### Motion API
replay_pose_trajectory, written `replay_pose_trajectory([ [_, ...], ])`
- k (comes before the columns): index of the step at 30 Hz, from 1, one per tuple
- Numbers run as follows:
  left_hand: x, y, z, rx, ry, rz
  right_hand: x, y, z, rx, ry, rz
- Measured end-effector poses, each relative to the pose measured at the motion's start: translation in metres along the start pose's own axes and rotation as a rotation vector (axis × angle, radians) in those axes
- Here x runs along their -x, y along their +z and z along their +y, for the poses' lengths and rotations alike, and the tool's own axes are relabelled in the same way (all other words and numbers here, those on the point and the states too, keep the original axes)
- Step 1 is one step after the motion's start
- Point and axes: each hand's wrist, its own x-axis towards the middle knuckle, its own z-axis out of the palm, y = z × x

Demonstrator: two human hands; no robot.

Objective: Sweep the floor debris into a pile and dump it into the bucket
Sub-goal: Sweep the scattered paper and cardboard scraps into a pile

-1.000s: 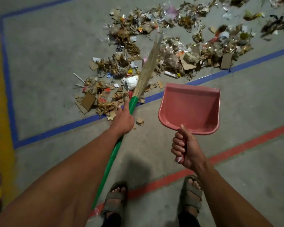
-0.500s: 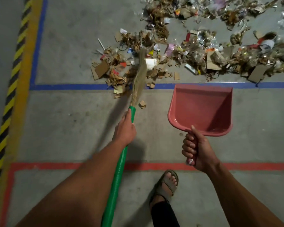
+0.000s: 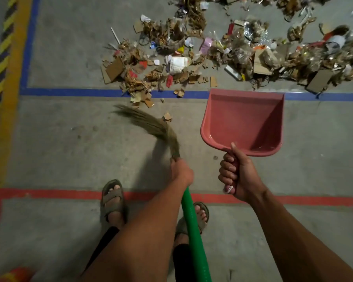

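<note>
My left hand (image 3: 181, 171) grips the broom's green handle (image 3: 193, 231) just below the straw bristles (image 3: 151, 125). The bristles curve out to the left over bare concrete, blurred, short of the blue line. My right hand (image 3: 235, 176) grips the handle of an empty pink dustpan (image 3: 243, 121), held above the floor with its open lip at the blue line. Debris (image 3: 192, 58) of cardboard scraps, paper and plastic lies scattered across the floor beyond the blue line. A few scraps (image 3: 167, 116) lie on the near side. No bucket is in view.
A blue floor line (image 3: 69, 92) runs across in front of the debris, a red line (image 3: 49, 193) under my sandalled feet (image 3: 112, 200). A yellow and black hazard stripe (image 3: 0, 68) runs along the left. An orange-red object (image 3: 14, 274) shows at the bottom left corner.
The broom has been pulled back out of the debris and its bristles have swung down to the left. I have stepped back, and the dustpan has stayed at the blue line.
</note>
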Motion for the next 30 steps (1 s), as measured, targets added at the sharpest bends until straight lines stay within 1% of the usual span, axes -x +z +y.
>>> replay_pose_trajectory([
  [3, -0.016, 0.016, 0.057, -0.063, 0.136, -0.021, -0.003, -0.026, -0.009, -0.013, -0.020, 0.027],
  [7, -0.033, 0.006, 0.112, -0.218, 0.426, -0.100, 0.001, -0.054, -0.023, -0.047, -0.040, 0.061],
  [8, -0.032, 0.001, 0.121, -0.248, 0.485, -0.095, 0.003, -0.058, -0.027, -0.054, -0.045, 0.071],
  [11, -0.019, -0.013, 0.125, -0.283, 0.587, -0.001, 0.012, -0.055, -0.035, -0.064, -0.041, 0.102],
  [14, -0.010, -0.023, 0.106, -0.273, 0.620, 0.084, 0.017, -0.043, -0.040, -0.080, -0.047, 0.094],
  [17, -0.008, -0.035, 0.078, -0.245, 0.588, 0.190, 0.015, -0.027, -0.042, -0.078, -0.055, 0.052],
  [20, -0.005, -0.050, 0.053, -0.211, 0.488, 0.264, 0.011, -0.011, -0.040, -0.056, -0.044, 0.006],
  [26, -0.027, -0.073, 0.002, -0.007, 0.109, 0.430, -0.010, 0.014, -0.021, -0.011, 0.013, -0.073],
  [28, -0.042, -0.079, -0.012, 0.021, -0.005, 0.448, -0.016, 0.016, -0.012, 0.007, 0.028, -0.083],
  [30, -0.061, -0.086, -0.022, 0.027, -0.110, 0.421, -0.022, 0.015, -0.005, 0.015, 0.041, -0.089],
])
